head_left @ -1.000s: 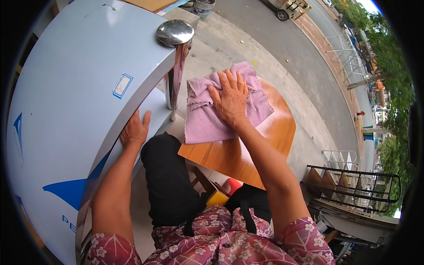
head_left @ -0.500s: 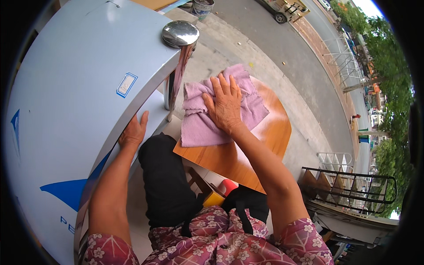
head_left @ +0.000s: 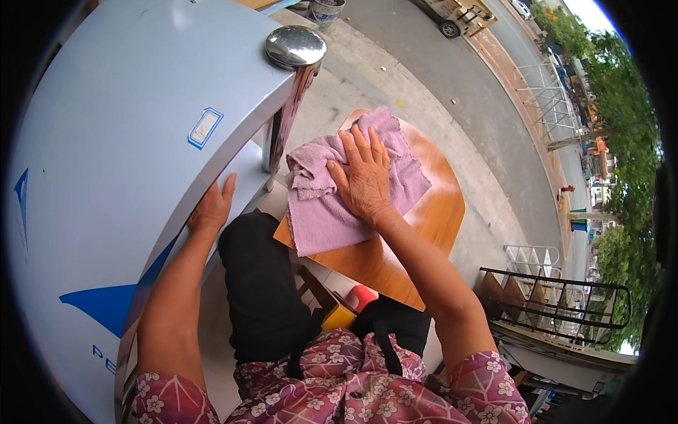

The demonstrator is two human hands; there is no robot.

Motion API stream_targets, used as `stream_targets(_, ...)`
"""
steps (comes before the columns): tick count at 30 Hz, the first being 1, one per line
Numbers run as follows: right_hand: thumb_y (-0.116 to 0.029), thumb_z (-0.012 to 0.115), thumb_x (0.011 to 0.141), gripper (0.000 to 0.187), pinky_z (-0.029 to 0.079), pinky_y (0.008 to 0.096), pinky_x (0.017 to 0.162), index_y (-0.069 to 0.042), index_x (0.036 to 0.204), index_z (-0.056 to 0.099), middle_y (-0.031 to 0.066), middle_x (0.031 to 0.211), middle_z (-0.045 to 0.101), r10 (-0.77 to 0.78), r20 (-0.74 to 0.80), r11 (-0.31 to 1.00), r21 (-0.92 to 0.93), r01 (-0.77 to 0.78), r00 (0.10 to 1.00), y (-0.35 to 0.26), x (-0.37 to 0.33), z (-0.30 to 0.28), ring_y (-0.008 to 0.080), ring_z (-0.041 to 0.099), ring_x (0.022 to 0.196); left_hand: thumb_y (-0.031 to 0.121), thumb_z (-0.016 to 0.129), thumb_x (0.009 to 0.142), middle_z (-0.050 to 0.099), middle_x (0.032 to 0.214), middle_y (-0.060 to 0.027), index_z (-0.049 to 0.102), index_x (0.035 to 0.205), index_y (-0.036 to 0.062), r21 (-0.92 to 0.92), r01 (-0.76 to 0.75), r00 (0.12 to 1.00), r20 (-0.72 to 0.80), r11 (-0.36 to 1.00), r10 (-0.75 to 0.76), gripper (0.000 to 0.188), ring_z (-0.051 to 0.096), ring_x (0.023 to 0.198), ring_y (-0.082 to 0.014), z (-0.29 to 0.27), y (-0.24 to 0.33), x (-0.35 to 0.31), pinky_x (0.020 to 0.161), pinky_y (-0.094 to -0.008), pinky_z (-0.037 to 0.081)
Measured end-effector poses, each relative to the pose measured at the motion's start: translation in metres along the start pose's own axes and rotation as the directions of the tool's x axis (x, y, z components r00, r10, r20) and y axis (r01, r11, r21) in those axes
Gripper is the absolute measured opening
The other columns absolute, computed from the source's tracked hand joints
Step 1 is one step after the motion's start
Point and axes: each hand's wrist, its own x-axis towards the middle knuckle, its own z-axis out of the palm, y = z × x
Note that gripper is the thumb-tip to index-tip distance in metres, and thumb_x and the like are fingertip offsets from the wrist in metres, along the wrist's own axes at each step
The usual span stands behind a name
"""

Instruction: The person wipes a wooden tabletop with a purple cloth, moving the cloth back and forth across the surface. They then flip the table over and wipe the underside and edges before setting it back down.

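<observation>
My right hand (head_left: 364, 177) lies flat, fingers spread, pressing a pink cloth (head_left: 332, 205) onto a small wooden stool seat (head_left: 431, 219). The cloth covers the left part of the seat and is bunched at its upper left. My left hand (head_left: 212, 206) rests on the edge of a large light-blue metal table (head_left: 127, 141) at the left, fingers curled over the rim, holding nothing loose.
A round shiny metal lid (head_left: 295, 46) sits at the table's far corner above a metal leg (head_left: 272, 141). A black wire rack (head_left: 558, 304) stands at the lower right. Concrete pavement (head_left: 424, 92) and a road lie beyond, with a vehicle (head_left: 455, 18) and trees (head_left: 621, 141).
My right hand has slid the pink cloth toward me and to the left across the stool seat, baring more wood at the right. The left hand stays on the table edge.
</observation>
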Motion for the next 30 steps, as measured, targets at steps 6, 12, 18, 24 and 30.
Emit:
stream_targets(6, -0.051, 0.060, 0.099, 0.066, 0.020, 0.0572, 0.123, -0.012, 0.151, 0.050, 0.0168, 0.161, 0.042, 0.355, -0.087, 0.924, -0.122, -0.364, 0.931, 0.072, 0.022, 0.006, 0.0432, 0.029, 0.152, 0.048, 0.060, 0.101, 0.037, 0.164, -0.0135, 0.043, 0.158, 0.0166, -0.056, 0.043, 0.994, 0.102, 0.998, -0.037, 0.068, 0.031, 0.153, -0.0282, -0.013, 0.014, -0.001, 0.123, -0.0477, 0.022)
stream_targets(12, -0.054, 0.061, 0.097, 0.068, 0.021, 0.0553, 0.124, -0.014, 0.152, 0.051, 0.0130, 0.162, 0.042, 0.095, -0.001, 0.995, -0.012, -0.095, 0.996, 0.088, 0.014, -0.004, 0.0385, 0.029, 0.153, 0.049, 0.059, 0.101, 0.037, 0.165, -0.0136, 0.042, 0.159, 0.0174, -0.023, 0.007, 0.998, 0.056, 1.000, -0.006, 0.068, 0.030, 0.154, -0.0285, -0.007, 0.006, -0.001, 0.123, -0.0478, 0.022)
stream_targets(18, -0.058, 0.056, 0.099, 0.069, 0.022, 0.0543, 0.124, -0.016, 0.153, 0.049, 0.0151, 0.161, 0.043, 0.446, -0.020, 0.882, -0.162, -0.443, 0.895, 0.146, 0.012, -0.012, 0.0394, 0.029, 0.154, 0.048, 0.059, 0.102, 0.036, 0.166, -0.0137, 0.042, 0.159, 0.0176, -0.046, 0.029, 0.994, 0.107, 0.999, -0.024, 0.067, 0.029, 0.155, -0.0283, -0.013, 0.012, 0.002, 0.123, -0.0477, 0.021)
stream_targets(24, -0.055, 0.055, 0.100, 0.067, 0.023, 0.0543, 0.124, -0.016, 0.153, 0.049, 0.0150, 0.162, 0.043, 0.208, 0.040, 0.974, -0.098, -0.204, 0.977, 0.138, 0.003, -0.016, 0.0395, 0.028, 0.154, 0.048, 0.059, 0.102, 0.036, 0.166, -0.0135, 0.041, 0.159, 0.0182, -0.004, -0.059, 0.998, -0.031, 0.998, 0.059, 0.067, 0.029, 0.155, -0.0284, 0.001, 0.002, -0.001, 0.123, -0.0473, 0.021)
stream_targets(30, -0.052, 0.057, 0.101, 0.066, 0.023, 0.0553, 0.123, -0.013, 0.153, 0.048, 0.0172, 0.162, 0.042, 0.348, -0.020, 0.920, -0.186, -0.346, 0.937, 0.145, -0.005, -0.013, 0.0441, 0.028, 0.153, 0.048, 0.059, 0.103, 0.036, 0.167, -0.0129, 0.040, 0.160, 0.0196, 0.060, -0.088, 0.990, -0.107, 0.994, 0.094, 0.067, 0.029, 0.156, -0.0282, 0.010, 0.002, 0.002, 0.124, -0.0468, 0.021)
